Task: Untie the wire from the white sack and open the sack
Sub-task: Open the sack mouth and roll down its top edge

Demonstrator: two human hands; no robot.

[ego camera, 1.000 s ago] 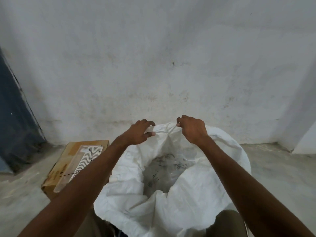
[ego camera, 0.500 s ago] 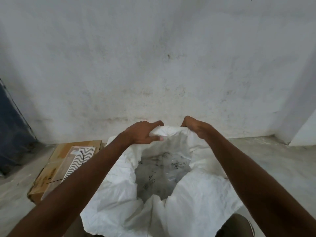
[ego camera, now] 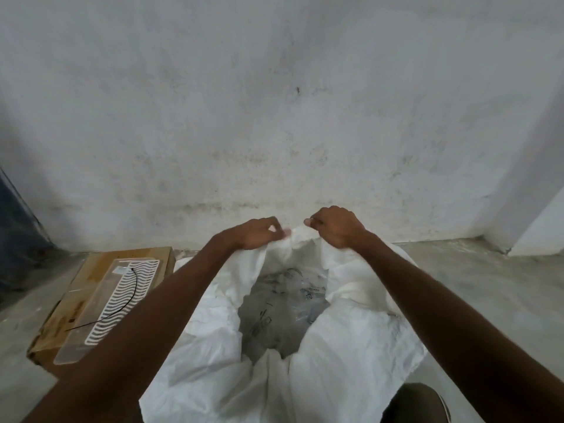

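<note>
The white sack [ego camera: 345,361] stands on the floor in front of me with its mouth spread wide. Inside it I see clear plastic packets with dark printing [ego camera: 283,303]. My left hand [ego camera: 259,233] pinches the far rim of the sack, left of centre. My right hand [ego camera: 335,225] grips the same far rim just to the right, fingers closed on the fabric. A thin black wire [ego camera: 128,297] lies loose on the box to the left, apart from the sack.
A brown cardboard box [ego camera: 88,270] sits on the floor at the left, with a clear tray with a white wavy pattern [ego camera: 122,300] on top. A stained white wall [ego camera: 274,132] rises close behind the sack. Something dark lies at the bottom right [ego camera: 418,401].
Both hands stay on the sack's far rim; they spread apart, then came closer together again. The view shifted slightly right. The wire has not moved.
</note>
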